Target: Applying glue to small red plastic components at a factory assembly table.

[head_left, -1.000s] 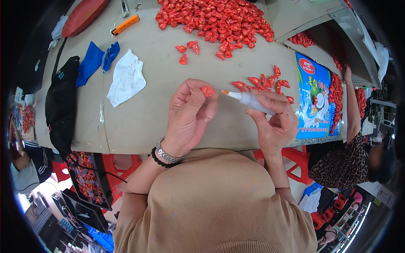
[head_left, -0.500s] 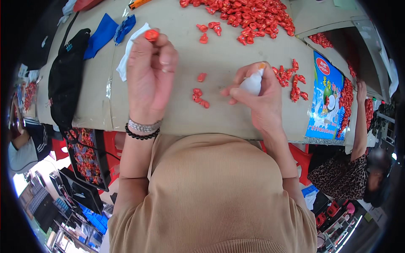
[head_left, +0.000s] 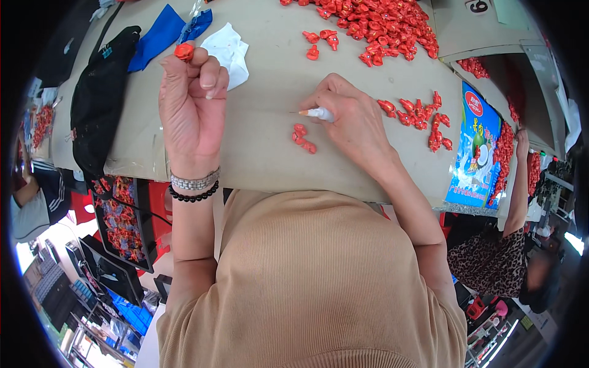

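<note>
My left hand is raised over the left part of the table, palm up, its fingers closed in a pinch. At its fingertips is a small red plastic piece, finer shape unclear. My right hand is over the middle of the table, back of the hand up. It grips a small white squeeze bottle with an orange tip and a thin needle pointing left. Just below the tip lies a short row of red plastic pieces. More red pieces lie right of my right hand.
A large heap of red pieces covers the far right of the table. A white cloth, blue cloth and black bag lie to the left. A blue printed sheet is at the right, near another person's arm.
My left hand has moved left with the red piece, exposing more white cloth. The right hand has turned over, swinging the bottle's tip leftward. A lone red piece near the row is no longer seen there.
</note>
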Tool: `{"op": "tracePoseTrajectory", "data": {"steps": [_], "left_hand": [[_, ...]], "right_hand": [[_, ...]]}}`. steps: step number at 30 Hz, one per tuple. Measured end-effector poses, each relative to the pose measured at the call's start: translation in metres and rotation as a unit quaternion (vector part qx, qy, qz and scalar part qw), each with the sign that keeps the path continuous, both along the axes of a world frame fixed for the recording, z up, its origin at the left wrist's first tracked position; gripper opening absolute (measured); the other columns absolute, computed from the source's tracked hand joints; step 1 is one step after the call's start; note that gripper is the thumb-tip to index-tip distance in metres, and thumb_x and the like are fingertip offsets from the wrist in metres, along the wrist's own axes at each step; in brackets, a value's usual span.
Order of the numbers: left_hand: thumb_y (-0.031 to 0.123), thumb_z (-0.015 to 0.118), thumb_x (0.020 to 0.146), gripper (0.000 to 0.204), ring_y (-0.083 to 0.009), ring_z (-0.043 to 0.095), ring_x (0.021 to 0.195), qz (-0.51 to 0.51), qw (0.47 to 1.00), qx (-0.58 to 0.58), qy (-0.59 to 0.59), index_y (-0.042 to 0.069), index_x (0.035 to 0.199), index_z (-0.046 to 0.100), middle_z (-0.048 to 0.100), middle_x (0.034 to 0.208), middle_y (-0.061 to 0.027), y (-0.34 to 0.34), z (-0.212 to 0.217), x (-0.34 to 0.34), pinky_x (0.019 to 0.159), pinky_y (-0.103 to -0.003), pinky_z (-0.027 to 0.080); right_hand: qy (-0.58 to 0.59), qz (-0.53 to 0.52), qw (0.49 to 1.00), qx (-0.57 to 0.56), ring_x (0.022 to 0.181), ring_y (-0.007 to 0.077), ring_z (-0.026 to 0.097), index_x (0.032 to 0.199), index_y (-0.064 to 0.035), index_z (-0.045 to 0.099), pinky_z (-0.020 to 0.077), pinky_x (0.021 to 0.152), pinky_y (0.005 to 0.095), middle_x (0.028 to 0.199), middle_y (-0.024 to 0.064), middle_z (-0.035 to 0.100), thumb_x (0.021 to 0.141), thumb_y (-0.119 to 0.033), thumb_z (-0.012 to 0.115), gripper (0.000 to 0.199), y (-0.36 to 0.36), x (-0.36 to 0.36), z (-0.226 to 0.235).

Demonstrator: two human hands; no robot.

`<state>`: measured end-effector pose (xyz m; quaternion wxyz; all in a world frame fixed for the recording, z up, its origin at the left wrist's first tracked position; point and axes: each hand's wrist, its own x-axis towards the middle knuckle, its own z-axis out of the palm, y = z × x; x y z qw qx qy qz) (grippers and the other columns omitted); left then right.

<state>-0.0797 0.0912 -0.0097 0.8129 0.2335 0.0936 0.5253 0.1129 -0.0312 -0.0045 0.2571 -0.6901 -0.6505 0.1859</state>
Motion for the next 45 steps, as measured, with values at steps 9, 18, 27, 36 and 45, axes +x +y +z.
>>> {"op": "tracePoseTrajectory", "data": {"steps": [9, 18, 27, 36, 45], "left_hand": [[0.027, 0.05, 0.097, 0.024, -0.0104, 0.046, 0.061, -0.038, 0.99, -0.05, 0.123, 0.004, 0.097, 0.058, 0.057, 0.076, -0.0026, -0.05, 0.002, 0.04, 0.055, -0.023, 0.037], [0.029, 0.061, 0.091, 0.026, -0.0087, 0.048, 0.056, -0.184, 0.971, -0.062, 0.143, 0.004, 0.095, 0.06, 0.059, 0.076, -0.0021, -0.085, 0.003, 0.071, 0.049, -0.022, 0.036], [0.031, 0.058, 0.091, 0.024, -0.0109, 0.05, 0.055, -0.183, 0.966, -0.034, 0.179, 0.006, 0.094, 0.057, 0.059, 0.075, -0.0035, -0.09, 0.001, 0.073, 0.047, -0.022, 0.035], [0.031, 0.055, 0.094, 0.024, -0.0117, 0.05, 0.056, -0.21, 0.963, -0.061, 0.157, 0.008, 0.094, 0.056, 0.059, 0.074, -0.003, -0.089, 0.0, 0.071, 0.048, -0.023, 0.037], [0.033, 0.054, 0.093, 0.026, -0.0138, 0.054, 0.059, -0.231, 0.962, -0.111, 0.09, 0.007, 0.094, 0.055, 0.059, 0.076, -0.0034, -0.089, 0.001, 0.076, 0.053, -0.025, 0.041]], "right_hand": [[0.347, -0.155, 0.923, -0.062, 0.06, 0.0097, 0.059, 0.08, -0.0002, 0.065, 0.0463, 0.054, 0.0234, 0.07, 0.0043, 0.064, 0.073, 0.0, 0.072, 0.01, -0.009, 0.016, 0.014], [0.398, -0.212, 0.89, 0.059, 0.064, 0.0089, 0.059, 0.081, 0.0015, 0.066, 0.0478, 0.058, 0.0216, 0.075, 0.005, 0.065, 0.074, 0.004, 0.07, 0.009, -0.036, 0.02, 0.053], [0.254, -0.177, 0.944, 0.112, 0.071, 0.0108, 0.06, 0.082, 0.0007, 0.066, 0.0476, 0.062, 0.0225, 0.08, 0.0061, 0.065, 0.072, 0.006, 0.071, 0.013, -0.043, 0.02, 0.05], [0.172, -0.117, 0.956, 0.209, 0.07, 0.0183, 0.063, 0.077, -0.0014, 0.066, 0.0495, 0.059, 0.0282, 0.076, 0.007, 0.065, 0.065, 0.008, 0.07, 0.016, -0.041, 0.027, 0.039], [0.09, -0.029, 0.967, 0.237, 0.071, 0.0205, 0.063, 0.08, -0.0014, 0.067, 0.0502, 0.059, 0.0295, 0.08, 0.0089, 0.065, 0.066, 0.007, 0.069, 0.017, -0.043, 0.035, 0.027]]}}
